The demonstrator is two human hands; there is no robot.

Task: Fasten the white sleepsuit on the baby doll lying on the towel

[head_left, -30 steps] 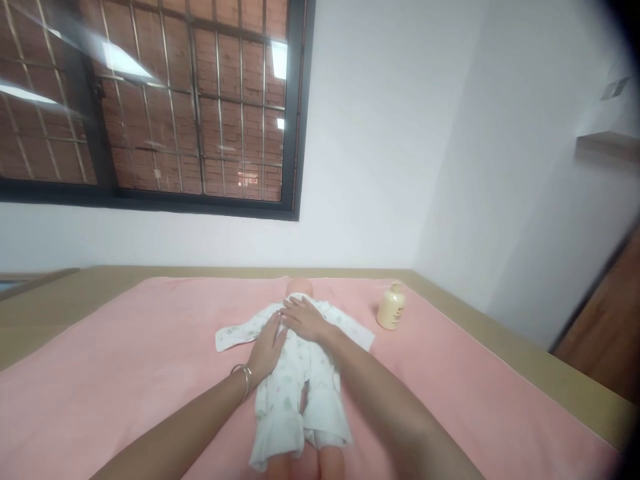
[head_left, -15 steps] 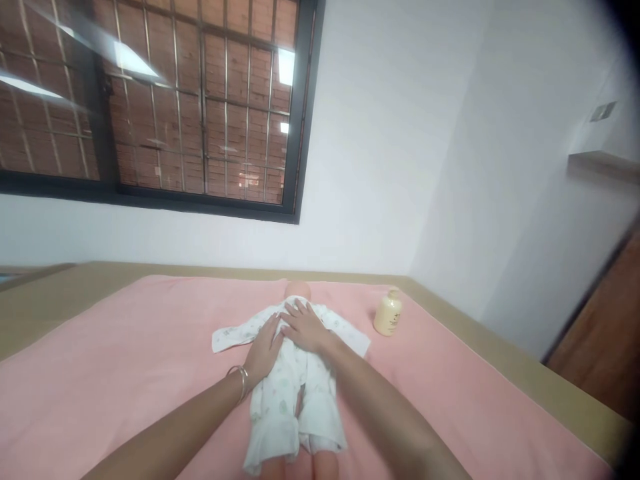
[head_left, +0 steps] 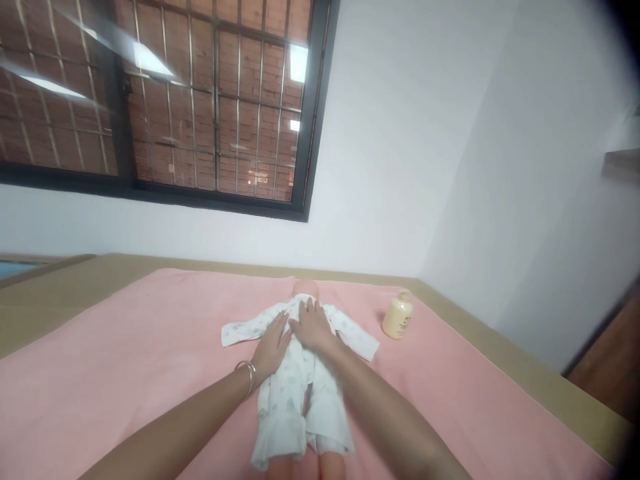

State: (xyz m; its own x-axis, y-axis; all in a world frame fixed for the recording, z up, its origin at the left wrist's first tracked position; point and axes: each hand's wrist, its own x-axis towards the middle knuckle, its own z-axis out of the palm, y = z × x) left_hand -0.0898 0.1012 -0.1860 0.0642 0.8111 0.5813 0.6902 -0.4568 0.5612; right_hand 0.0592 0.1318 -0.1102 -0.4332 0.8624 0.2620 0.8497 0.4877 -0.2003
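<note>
A baby doll [head_left: 306, 288] lies on the pink cloth, its head toward the far edge and its legs toward me. It wears white printed baby clothes [head_left: 287, 390] with long sleeves stretched out to both sides. My left hand [head_left: 270, 347], with bangles at the wrist, rests flat along the left side of the doll's torso. On the chest, slightly right of it, my right hand [head_left: 313, 325] lies flat with fingers extended. Both hands touch the clothing and grip nothing. Most of the doll's chest is hidden under them.
A pale yellow pump bottle [head_left: 398, 316] stands to the right of the doll. The pink cloth [head_left: 150, 333] covers a tan table [head_left: 505, 350] set against a white wall. A dark-framed barred window [head_left: 220, 113] is above, at the left.
The whole view has shifted, so everything appears slightly farther right. My right hand has moved a little off the left hand, toward the right of the doll's chest.
</note>
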